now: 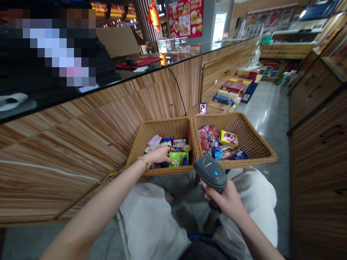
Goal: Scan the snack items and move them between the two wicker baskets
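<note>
My right hand is wrapped round the handle of a dark grey barcode scanner, which has a lit blue light on top. The scanner is over the front edge of the right wicker basket. Inside the left wicker basket, my left hand reaches down with fingers spread at a bright green packet. Whether the fingertips touch it I cannot tell. Around this hand lie a pink package, a round tan item and other small packets. The right basket holds a yellow packet and several snack packs.
A wood-panelled counter with a black top runs along the left. Behind the baskets stands a small lit phone screen. Flat boxes are stacked farther back. Wooden cabinets line the right side of the grey floor.
</note>
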The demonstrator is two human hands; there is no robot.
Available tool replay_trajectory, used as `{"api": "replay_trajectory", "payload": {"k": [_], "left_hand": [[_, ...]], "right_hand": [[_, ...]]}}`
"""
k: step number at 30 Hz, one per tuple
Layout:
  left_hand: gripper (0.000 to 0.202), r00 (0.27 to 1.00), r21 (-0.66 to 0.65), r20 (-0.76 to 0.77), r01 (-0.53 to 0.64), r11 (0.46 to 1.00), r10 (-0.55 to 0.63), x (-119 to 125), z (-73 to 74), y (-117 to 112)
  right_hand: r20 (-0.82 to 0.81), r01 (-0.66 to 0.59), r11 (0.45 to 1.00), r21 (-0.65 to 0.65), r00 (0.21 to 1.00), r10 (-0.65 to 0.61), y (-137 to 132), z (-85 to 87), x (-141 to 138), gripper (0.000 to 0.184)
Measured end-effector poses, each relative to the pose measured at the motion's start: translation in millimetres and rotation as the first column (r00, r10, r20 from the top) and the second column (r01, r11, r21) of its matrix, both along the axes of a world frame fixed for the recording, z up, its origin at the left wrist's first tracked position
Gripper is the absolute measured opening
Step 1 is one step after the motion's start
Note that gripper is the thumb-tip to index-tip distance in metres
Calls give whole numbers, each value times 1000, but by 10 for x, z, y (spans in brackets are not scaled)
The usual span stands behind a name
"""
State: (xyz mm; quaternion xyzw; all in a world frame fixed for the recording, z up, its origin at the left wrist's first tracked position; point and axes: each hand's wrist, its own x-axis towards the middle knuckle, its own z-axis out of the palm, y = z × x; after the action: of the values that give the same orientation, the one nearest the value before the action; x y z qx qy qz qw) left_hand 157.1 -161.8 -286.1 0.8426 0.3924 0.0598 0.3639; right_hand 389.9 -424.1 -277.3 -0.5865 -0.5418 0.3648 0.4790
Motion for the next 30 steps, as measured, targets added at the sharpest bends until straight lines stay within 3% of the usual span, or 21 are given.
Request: {"api": "replay_trajectory", "payload": {"k": [4, 8, 12, 18, 22, 30], "left_hand": [[54, 974, 88, -196, 130, 988, -110, 16, 127, -48], [43, 976, 290, -208, 120, 949, -60, 38, 286, -145], [34, 995, 536, -98, 57, 842, -5, 51, 332, -245], [36, 990, 756, 97, -9, 655, -98, 34, 313, -305], [39, 973, 821, 168, -50, 569, -156, 33, 351, -348], [36, 971, 856, 181, -78, 510, -155, 11, 343, -393]], "right_hand": [[-4, -2, 1000, 14, 1000, 3, 2, -16, -11, 19], [-9, -17, 1000, 24, 1000, 17, 10, 1, -26, 17], [7, -29, 999, 31, 1000, 29, 27, 48, -53, 17], [44, -31, 999, 11, 999, 30, 73, 85, -91, 16], [76, 17, 1000, 19, 997, -18, 121, 140, -94, 16], [144, 73, 995, 64, 986, -82, 200, 254, -65, 22]]}}
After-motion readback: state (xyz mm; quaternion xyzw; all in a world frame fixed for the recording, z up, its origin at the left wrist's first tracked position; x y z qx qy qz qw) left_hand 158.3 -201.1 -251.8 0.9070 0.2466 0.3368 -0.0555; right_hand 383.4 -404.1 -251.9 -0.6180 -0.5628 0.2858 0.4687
